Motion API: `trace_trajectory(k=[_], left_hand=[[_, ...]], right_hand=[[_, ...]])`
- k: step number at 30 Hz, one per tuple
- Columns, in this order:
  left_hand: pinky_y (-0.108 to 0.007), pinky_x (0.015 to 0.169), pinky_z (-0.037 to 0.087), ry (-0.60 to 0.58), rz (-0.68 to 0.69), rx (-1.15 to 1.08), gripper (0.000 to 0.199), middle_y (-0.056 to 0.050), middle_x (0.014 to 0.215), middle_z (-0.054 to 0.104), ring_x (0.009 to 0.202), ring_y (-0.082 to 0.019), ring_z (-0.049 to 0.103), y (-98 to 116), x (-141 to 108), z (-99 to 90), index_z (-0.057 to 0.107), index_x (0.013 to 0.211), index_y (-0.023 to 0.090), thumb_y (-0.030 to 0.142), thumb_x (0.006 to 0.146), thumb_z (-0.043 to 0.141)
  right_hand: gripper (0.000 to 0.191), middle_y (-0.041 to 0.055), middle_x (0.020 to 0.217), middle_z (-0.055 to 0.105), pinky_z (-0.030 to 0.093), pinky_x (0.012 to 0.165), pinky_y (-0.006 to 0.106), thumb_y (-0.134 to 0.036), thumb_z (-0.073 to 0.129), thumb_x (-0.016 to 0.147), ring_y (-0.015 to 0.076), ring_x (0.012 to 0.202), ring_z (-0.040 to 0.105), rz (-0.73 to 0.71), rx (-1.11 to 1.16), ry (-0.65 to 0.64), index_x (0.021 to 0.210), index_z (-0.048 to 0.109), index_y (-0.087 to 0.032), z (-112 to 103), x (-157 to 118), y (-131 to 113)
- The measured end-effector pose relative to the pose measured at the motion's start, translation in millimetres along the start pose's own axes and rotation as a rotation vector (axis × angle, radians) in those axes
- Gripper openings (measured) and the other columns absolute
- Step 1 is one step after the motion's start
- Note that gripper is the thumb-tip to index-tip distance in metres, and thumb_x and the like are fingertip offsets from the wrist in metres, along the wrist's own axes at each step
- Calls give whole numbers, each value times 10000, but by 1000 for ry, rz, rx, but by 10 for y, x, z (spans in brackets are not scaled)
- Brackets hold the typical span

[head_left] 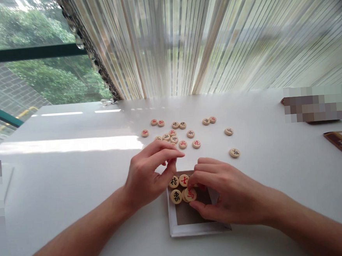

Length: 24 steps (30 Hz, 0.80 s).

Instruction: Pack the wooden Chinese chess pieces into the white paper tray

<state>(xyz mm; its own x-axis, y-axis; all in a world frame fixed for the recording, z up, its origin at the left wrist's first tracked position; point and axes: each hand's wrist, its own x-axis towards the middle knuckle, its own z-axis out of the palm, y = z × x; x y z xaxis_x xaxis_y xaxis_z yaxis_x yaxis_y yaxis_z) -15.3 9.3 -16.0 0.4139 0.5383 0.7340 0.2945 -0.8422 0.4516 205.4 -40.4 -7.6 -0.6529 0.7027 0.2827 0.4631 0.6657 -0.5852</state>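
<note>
A shallow white box [173,217] with a brown inside stands near the table's front. In it lie round wooden pieces, among them one with a black character [176,197] at the left and one with a red character [184,180] behind. My right hand [219,191] reaches over the box, thumb and fingers round a red-marked piece [190,195] above or on another piece. Above the box's back left corner is my left hand [153,168], its fingers bent and the index finger reaching right. Whether anything is between its thumb and fingers is hidden.
Several round pieces [190,134] with red or black characters are scattered behind the box on the white table [75,181]. Two more lie to the right. A brown-edged flat item [340,145] is at the right edge; curtains hang behind.
</note>
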Motion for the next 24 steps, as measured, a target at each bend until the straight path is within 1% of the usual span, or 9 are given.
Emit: trace_trajectory(k=[13, 24], left_hand=[[-227, 726, 628, 2, -1, -10, 241, -63, 969, 756, 885, -147, 743, -9, -1, 7, 769, 1005, 162, -13, 902, 639], [-212, 737, 614, 3, 2, 7, 221, -65, 969, 756, 882, -132, 735, -11, -19, 10, 770, 996, 141, -20, 909, 645]], right_hand=[[91, 23, 777, 664, 439, 689, 316, -145, 728, 853, 170, 726, 495, 9, -30, -47, 839, 640, -161, 28, -1, -4], [59, 15, 778, 683, 432, 687, 304, -123, 721, 868, 164, 720, 503, -12, -25, -28, 858, 675, -159, 42, -7, 16]])
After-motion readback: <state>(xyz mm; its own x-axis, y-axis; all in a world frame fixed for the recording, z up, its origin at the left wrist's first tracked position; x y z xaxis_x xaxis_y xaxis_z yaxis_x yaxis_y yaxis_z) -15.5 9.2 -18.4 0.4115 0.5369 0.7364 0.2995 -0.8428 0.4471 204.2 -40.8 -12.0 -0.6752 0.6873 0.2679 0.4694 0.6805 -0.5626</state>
